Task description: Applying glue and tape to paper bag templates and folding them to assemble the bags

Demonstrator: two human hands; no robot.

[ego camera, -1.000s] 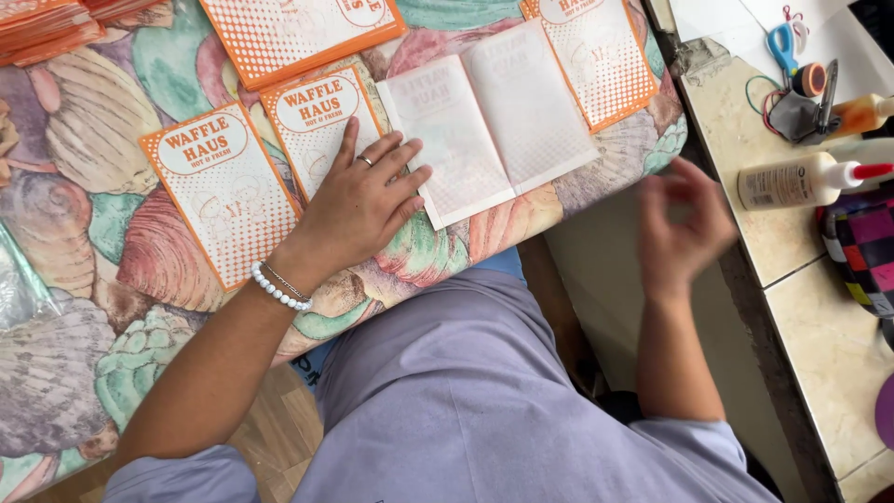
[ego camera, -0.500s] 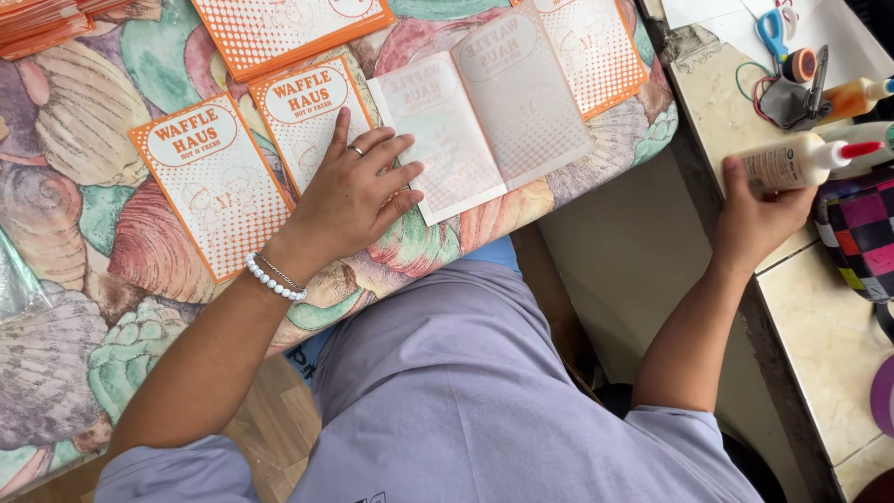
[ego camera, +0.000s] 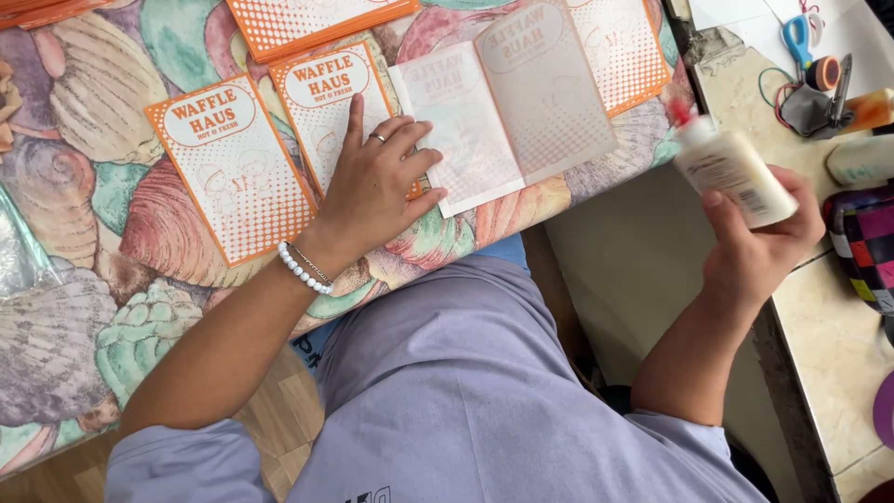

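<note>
My left hand (ego camera: 372, 182) lies flat, fingers spread, on an orange and white printed card (ego camera: 328, 107) on the shell-patterned cloth (ego camera: 84, 307). It touches the edge of a pale unfolded sheet (ego camera: 507, 102) lying face down beside that card. A second orange and white card (ego camera: 228, 168) lies just to the left. My right hand (ego camera: 759, 247) grips a white glue bottle (ego camera: 726, 168) with a red tip, held in the air between the cloth-covered surface and the side counter.
More orange cards lie at the top (ego camera: 307, 19) and top right (ego camera: 624, 47) of the cloth. The side counter (ego camera: 819, 345) at right carries blue-handled scissors (ego camera: 801, 37), another white bottle (ego camera: 861, 158) and a checked bag (ego camera: 871, 247).
My right hand took the glue bottle from the side counter and has lifted it leftward toward the cards. My left hand has stayed pressed on the card.
</note>
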